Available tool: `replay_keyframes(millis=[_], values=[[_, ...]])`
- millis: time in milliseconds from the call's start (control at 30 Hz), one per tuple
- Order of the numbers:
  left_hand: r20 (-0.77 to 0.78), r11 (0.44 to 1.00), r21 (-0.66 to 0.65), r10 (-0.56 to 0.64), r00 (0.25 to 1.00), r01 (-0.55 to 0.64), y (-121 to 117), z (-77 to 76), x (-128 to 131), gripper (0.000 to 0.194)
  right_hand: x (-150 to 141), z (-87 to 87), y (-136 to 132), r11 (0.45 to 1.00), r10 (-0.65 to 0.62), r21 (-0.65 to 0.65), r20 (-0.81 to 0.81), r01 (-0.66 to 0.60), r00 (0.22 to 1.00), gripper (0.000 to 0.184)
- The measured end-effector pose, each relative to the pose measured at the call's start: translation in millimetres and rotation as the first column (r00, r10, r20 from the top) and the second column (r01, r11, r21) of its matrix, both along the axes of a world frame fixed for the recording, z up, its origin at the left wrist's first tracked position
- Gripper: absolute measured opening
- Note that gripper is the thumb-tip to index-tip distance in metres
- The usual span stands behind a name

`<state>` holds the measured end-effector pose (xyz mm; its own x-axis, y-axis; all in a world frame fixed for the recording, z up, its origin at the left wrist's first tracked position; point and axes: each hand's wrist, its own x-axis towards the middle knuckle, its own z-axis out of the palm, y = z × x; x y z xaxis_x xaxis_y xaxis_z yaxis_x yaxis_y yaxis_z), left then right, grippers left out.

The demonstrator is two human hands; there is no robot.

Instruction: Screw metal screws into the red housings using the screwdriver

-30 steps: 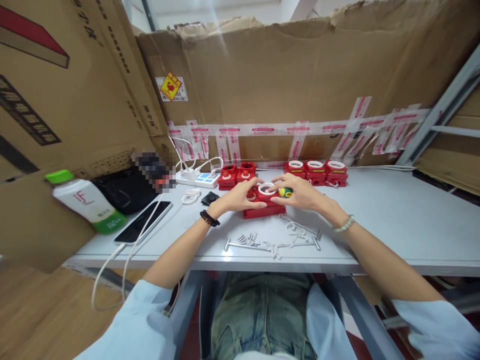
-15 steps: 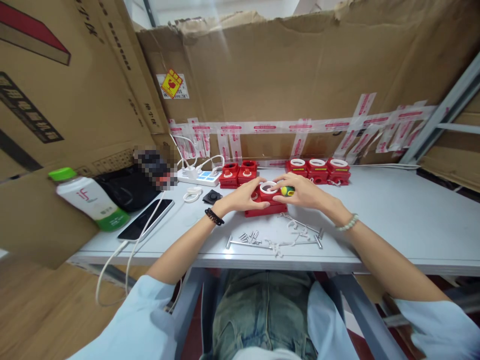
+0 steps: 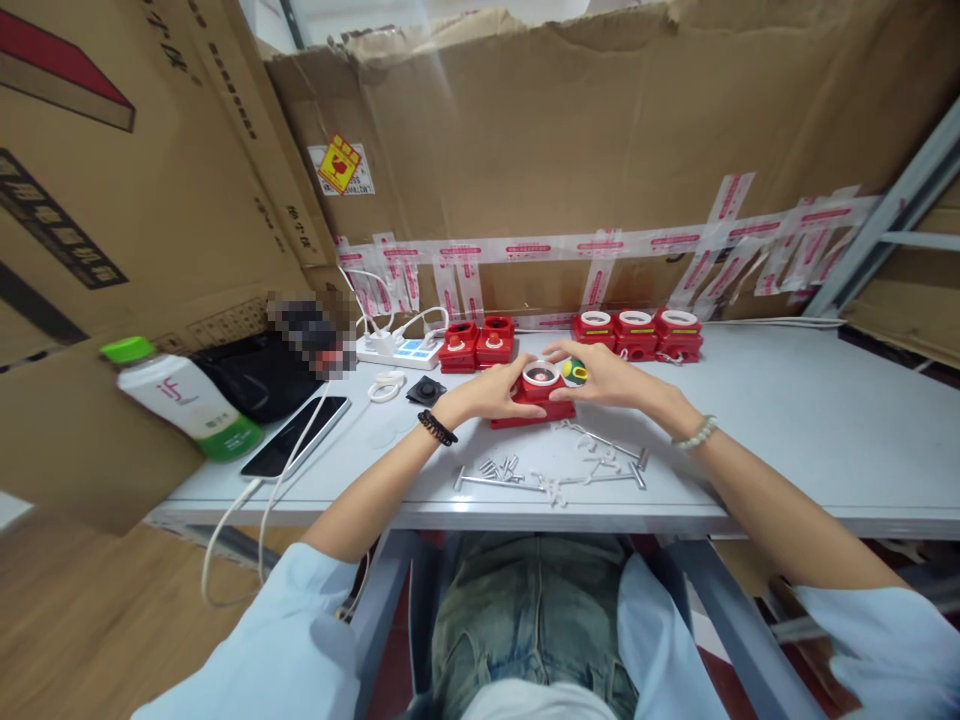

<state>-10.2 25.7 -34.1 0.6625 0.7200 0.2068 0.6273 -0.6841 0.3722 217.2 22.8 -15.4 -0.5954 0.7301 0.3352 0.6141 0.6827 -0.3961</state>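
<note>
Left hand (image 3: 499,390) and right hand (image 3: 600,376), apart, flank a red housing (image 3: 537,397) on the table (image 3: 787,430), white ring (image 3: 541,384) up, long axis left-to-right; my right clasps a yellow-green handle (image 3: 574,373), my left's grip I cannot tell.

Near the frame's centre, the left hand (image 3: 498,392) and right hand (image 3: 600,375) are held curved, facing each other, both forearms (image 3: 375,492) stretched forward.
</note>
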Motion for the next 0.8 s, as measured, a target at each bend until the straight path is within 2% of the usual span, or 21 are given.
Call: replay_keyframes(millis=[67,233,300,633,733,800], values=[[-0.043,1.000,0.001,0.027,0.999,-0.027,0.8,0.3,0.7,0.077,-0.1,0.0,-0.1,1.000,-0.008,-0.020,-0.016,0.008,1.000,0.061],[-0.126,0.991,0.066,0.125,0.984,-0.117,-3.7,1.9,4.3,0.077,-1.0,0.8,-0.7,1.000,-0.015,-0.019,-0.019,0.014,1.000,0.044],[-0.144,0.987,0.083,0.146,0.979,-0.135,-5.8,2.9,5.5,0.078,-0.9,0.9,0.2,0.999,-0.021,-0.025,-0.027,0.020,0.999,0.043],[-0.210,0.976,0.135,0.199,0.957,-0.174,-8.5,4.9,8.8,0.086,1.8,-3.0,9.2,0.998,0.027,-0.049,-0.104,-0.033,0.994,0.053],[-0.203,0.978,0.114,0.195,0.960,-0.175,-7.1,5.1,8.8,0.086,0.9,1.0,5.9,0.999,0.018,-0.049,-0.107,-0.023,0.994,0.055],[-0.197,0.980,0.096,0.188,0.962,-0.172,-5.7,5.1,8.8,0.083,0.5,8.4,1.2,0.999,-0.034,-0.035,-0.173,0.029,0.984,0.053]])
